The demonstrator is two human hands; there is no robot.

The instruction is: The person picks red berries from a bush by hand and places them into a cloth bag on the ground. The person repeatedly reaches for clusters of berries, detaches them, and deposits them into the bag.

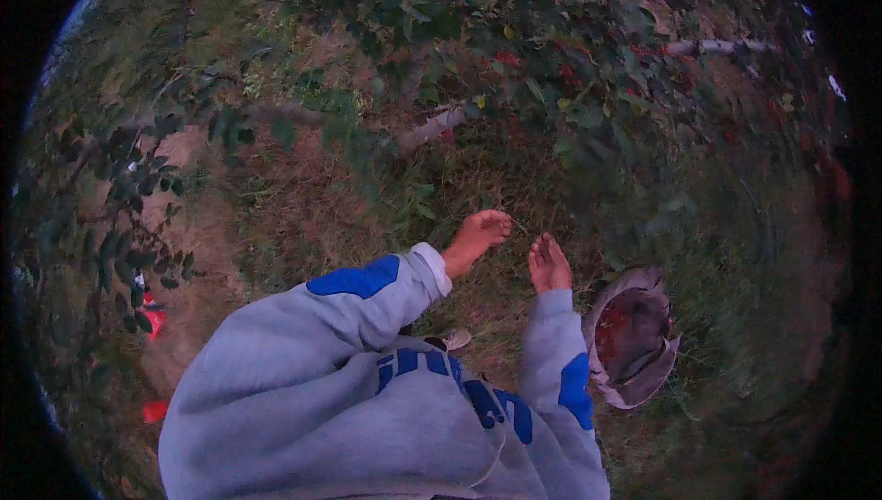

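Near the middle of the view, my left hand (480, 235) has its fingers curled in. A thin stem (520, 225) shows at its fingertips and reaches toward my right hand; any berries on it are too small to make out. My right hand (550, 266) is just to the right and a little nearer, palm partly showing, its fingers fairly straight and pointing away from me. Nothing is visible in that palm. Close beside my right forearm stands a greyish bag (668, 364) with a folded-down rim, and red berries (625, 327) lie inside it.
Leafy branches with red berry clusters (506, 58) hang ahead of me. A pale branch (434, 129) crosses beyond my hands. At the left are a leafy twig (138, 183) and red objects (153, 319) on bare soil. Grass surrounds the bag. A light shoe (457, 339) shows below my left forearm.
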